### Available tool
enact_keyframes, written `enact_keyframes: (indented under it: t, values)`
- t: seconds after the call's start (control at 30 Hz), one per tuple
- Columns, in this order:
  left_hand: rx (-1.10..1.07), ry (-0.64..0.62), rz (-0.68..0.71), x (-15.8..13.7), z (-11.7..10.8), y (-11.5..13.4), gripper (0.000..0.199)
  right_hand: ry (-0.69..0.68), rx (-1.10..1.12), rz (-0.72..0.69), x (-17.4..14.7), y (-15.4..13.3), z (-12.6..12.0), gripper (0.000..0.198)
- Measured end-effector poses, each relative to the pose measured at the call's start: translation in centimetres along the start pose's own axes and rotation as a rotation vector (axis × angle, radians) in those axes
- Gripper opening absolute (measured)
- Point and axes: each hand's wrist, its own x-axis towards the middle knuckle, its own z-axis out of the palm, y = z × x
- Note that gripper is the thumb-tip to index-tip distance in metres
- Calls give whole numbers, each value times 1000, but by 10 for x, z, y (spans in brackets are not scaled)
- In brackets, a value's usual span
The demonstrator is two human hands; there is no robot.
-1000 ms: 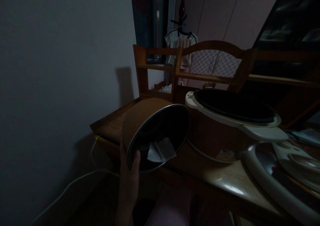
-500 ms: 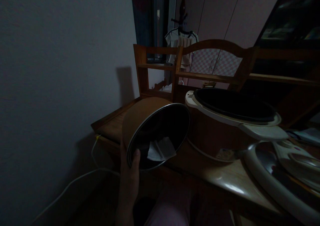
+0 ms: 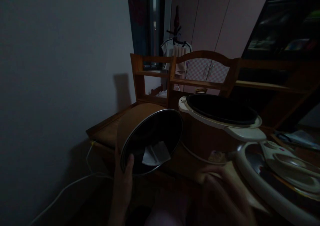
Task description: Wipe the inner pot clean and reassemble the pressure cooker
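My left hand (image 3: 124, 176) is closed on the rim of a round inner pot (image 3: 140, 119), thumb inside and fingers behind the outer wall. The pot is tilted, with its dark mouth facing me, and a folded white cloth or paper (image 3: 156, 153) lies inside against the lower wall. Low in the centre right, my right hand (image 3: 217, 186) is smeared and dim, so its fingers do not show clearly. It is near the front of the desk, below a rice cooker body (image 3: 202, 136) with a white rim and dark interior.
A cooker lid (image 3: 265, 182) lies at the desk's right front. Behind stands a wooden shelf frame (image 3: 202, 54). The wall (image 3: 62, 69) rises on the left, with a white cable (image 3: 65, 189) hanging below. Papers (image 3: 300, 137) lie at the far right.
My right hand has come into view from below, in front of the rice cooker. The left hand still grips the tilted pot. The view has shifted slightly up and right.
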Motion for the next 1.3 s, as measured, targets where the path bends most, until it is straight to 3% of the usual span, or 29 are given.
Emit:
enact_keyframes:
  t: [0.07,0.1,0.2,0.27,0.37,0.47,0.83,1.3]
  values:
    - [-3,-5,5,2,-1,-4,78,-237,2,-69,21,10,33,22]
    - [-9,-2,6,2,-1,-5,77,-289,-33,-151,32,15,52,21]
    - [-31,-4,20,3,-3,-6,72,-323,-222,-417,56,36,101,30]
    - [-34,-14,47,2,-4,-5,69,-373,-336,-458,64,50,124,49]
    - [-18,-14,72,2,-6,-4,67,-396,-425,-456,64,67,142,45]
    - [-17,-2,47,3,-6,-7,69,-378,-462,-470,56,74,145,41]
    - [-81,20,-2,9,-5,-24,73,-404,-441,-529,40,68,135,54]
    - [-73,-12,29,5,-4,-12,71,-423,-424,-598,40,86,138,74]
